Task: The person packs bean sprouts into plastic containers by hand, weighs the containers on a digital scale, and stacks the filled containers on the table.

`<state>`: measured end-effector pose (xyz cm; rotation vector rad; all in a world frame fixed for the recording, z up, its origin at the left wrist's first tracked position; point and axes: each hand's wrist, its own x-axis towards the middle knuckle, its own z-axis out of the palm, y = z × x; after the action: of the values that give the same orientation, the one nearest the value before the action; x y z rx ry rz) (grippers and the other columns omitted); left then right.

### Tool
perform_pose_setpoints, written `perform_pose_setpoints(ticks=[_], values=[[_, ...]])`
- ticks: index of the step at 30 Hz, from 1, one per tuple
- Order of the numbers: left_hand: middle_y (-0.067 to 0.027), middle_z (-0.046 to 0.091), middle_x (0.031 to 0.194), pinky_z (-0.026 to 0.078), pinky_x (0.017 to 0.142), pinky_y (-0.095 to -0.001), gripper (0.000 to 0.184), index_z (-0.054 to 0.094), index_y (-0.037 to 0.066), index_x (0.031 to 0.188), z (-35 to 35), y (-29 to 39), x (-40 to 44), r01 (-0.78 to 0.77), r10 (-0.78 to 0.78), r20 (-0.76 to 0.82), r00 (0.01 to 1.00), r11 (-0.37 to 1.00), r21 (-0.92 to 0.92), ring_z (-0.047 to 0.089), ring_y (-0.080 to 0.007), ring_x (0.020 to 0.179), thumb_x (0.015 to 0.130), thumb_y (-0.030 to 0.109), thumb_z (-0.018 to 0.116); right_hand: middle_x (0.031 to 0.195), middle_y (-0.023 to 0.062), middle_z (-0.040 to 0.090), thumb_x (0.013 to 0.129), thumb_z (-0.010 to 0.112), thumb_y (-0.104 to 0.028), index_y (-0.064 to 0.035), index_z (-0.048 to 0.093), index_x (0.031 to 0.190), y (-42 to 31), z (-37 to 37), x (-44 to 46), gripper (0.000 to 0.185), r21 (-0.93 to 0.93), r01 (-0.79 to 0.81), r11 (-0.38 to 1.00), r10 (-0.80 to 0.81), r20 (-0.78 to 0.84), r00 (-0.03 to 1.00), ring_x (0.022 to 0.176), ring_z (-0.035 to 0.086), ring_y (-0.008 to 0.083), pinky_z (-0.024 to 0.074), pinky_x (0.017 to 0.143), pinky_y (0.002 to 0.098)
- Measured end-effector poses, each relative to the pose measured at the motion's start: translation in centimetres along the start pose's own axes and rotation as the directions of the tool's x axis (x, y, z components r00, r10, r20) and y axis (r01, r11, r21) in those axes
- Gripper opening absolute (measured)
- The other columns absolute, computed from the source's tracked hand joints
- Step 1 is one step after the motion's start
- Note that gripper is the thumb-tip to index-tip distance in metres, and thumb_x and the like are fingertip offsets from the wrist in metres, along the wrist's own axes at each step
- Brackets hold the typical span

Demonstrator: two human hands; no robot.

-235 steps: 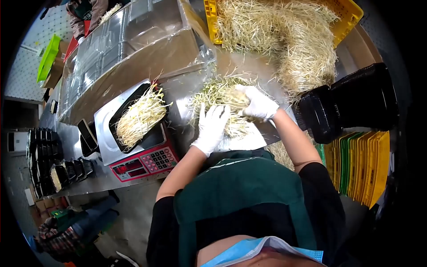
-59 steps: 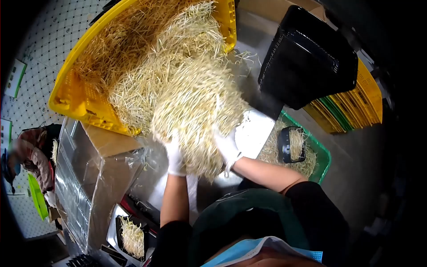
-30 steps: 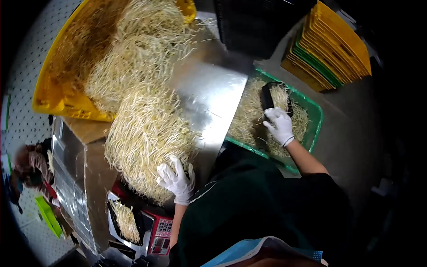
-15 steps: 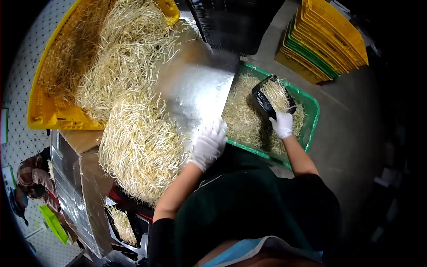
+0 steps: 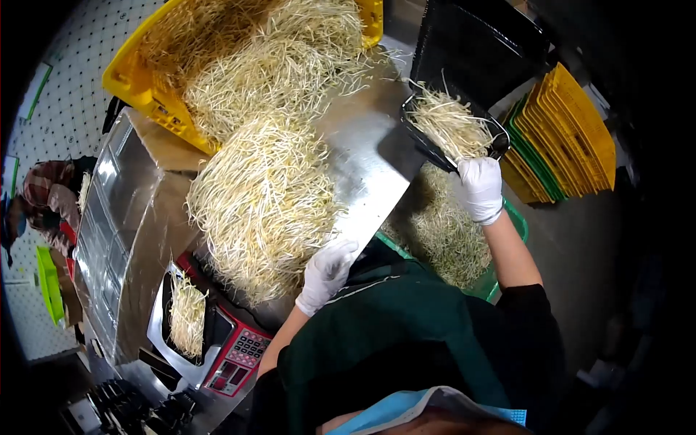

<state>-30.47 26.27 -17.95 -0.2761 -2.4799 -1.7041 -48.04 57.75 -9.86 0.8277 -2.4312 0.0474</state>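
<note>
My right hand, in a white glove, grips the near edge of a black plastic tray. Bean sprouts fill this tray, which is raised above the green crate and beside the steel tabletop. My left hand, also gloved, is at the steel's near edge, touching the lower right side of a big heap of bean sprouts. Its fingers are loosely stretched out with nothing seen in them. More sprouts lie in the green crate below.
A yellow crate spills sprouts onto the tabletop. On a red scale sits another filled tray. Stacked yellow and green crates stand right, with a black crate behind. Another person is far left.
My right hand has lifted the tray of sprouts up out of the green crate, toward the steel's far right edge. My left hand has drawn back toward me. The view has shifted, showing the scale.
</note>
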Motion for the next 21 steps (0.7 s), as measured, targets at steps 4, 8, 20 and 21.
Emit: perform_pose_setpoints(ticks=[4,8,20,21], values=[[-0.0131,0.068,0.111,0.049,0.092,-0.0317,0.021,0.066,0.003,0.11,0.1,-0.4,-1.5,0.22,-0.213,0.054,0.976,0.947,-0.236,0.065,-0.0227,0.105,0.093,0.01,0.056,0.069,0.0081,0.054,0.064,0.078,-0.014,-0.0074,0.058,0.086,0.0,-0.3,-1.5,0.031,0.032,-0.004,0.999,0.005,-0.047,0.999,0.068,0.056,0.0291,0.0422,0.065,0.0421],[-0.013,0.065,0.12,0.049,0.091,-0.0305,0.031,0.062,0.002,0.121,1.0,3.9,5.1,0.552,-0.347,0.465,0.814,0.71,-0.438,0.065,-0.0212,0.104,0.099,0.02,0.051,0.071,0.0093,0.055,0.064,0.08,-0.015,-0.0071,0.06,0.085,-0.3,-0.3,-2.7,0.031,0.026,-0.076,0.997,0.078,-0.069,0.995,0.069,0.056,0.0298,0.0419,0.065,0.0422],[-0.0068,0.06,0.092,0.049,0.073,-0.032,0.036,0.052,0.007,0.111,19.3,2.3,19.5,0.584,-0.585,0.416,0.696,0.124,-0.802,0.059,-0.0208,0.08,0.078,-0.008,0.049,0.07,0.0098,0.051,0.068,0.078,-0.016,-0.0078,0.052,0.077,-1.4,-2.1,-5.3,0.029,-0.012,-0.145,0.989,0.145,0.027,0.989,0.068,0.053,0.0309,0.0395,0.063,0.0424],[-0.0062,0.059,0.091,0.047,0.077,-0.0299,0.037,0.052,0.007,0.109,18.2,4.0,19.1,0.6,-0.583,0.423,0.694,0.145,-0.787,0.057,-0.0194,0.081,0.075,-0.009,0.047,0.071,0.01,0.053,0.069,0.079,-0.016,-0.0075,0.054,0.078,-1.8,-2.7,-5.3,0.028,-0.015,-0.148,0.989,0.147,-0.031,0.989,0.068,0.054,0.0307,0.0397,0.064,0.0419]])
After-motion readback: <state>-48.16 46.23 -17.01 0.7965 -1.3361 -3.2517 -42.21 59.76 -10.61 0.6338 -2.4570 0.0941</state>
